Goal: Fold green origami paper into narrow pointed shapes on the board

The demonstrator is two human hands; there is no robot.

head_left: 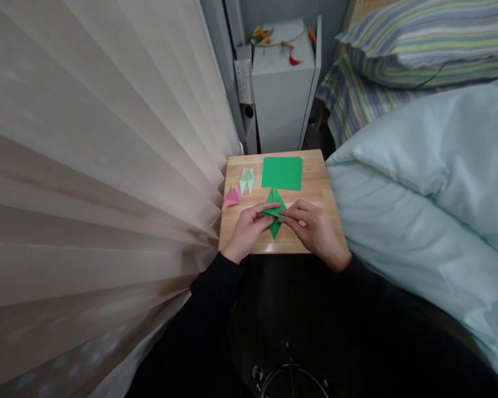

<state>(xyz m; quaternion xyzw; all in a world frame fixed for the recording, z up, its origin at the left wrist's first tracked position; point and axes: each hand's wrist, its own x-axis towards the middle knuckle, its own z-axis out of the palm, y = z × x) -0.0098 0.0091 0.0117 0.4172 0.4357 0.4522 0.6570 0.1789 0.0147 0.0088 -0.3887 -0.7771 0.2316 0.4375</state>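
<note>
Between my hands is a green origami paper (275, 198), folded into a long diamond with pointed ends above and below. My left hand (251, 225) pinches its left side, thumb and fingers closed on a folded layer. From the right, my right hand (310, 225) grips the same layer near the middle with thumb and fingertips. Part of the folds is hidden behind my fingers. Just beyond lies a stack of flat green paper sheets (281, 172). A pale green folded paper piece (247, 181) and a pink folded paper piece (232, 197) rest to the left.
The small wooden table (320, 190) stands between a pleated curtain (149, 138) on the left and a bed with a light blue quilt (419, 182) on the right. Behind it is a white cabinet (283, 105) with small ornaments on top. A striped pillow (435, 38) lies at the back right.
</note>
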